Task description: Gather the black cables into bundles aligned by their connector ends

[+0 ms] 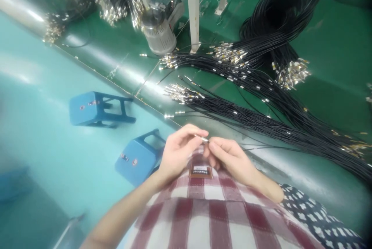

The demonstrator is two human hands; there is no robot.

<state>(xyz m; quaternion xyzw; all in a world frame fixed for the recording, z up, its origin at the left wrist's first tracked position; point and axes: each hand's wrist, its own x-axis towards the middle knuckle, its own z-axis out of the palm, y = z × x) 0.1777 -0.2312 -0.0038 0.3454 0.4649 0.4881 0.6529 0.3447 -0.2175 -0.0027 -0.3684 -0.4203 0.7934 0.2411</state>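
Observation:
Close to my checked apron (203, 194), both hands meet around a small silver cable connector (204, 139). My left hand (182, 149) pinches its left end between thumb and fingertips. Thumb and forefinger of my right hand (228, 155) close on the connector's other end, where a black cable seems to join; the fingers hide most of that join. Just beyond, a bundle of black cables (247, 119) with silver tips (181, 94) lies along the green bench (221, 88), its ends pointing left.
Another cable bundle (209, 63) and a large black coil (279, 12) lie farther back. A grey-white machine (159, 33) stands by white posts (194, 8). Blue stools (84, 107) stand on the floor at left. More silver-tipped bundles (113, 8) sit at upper left.

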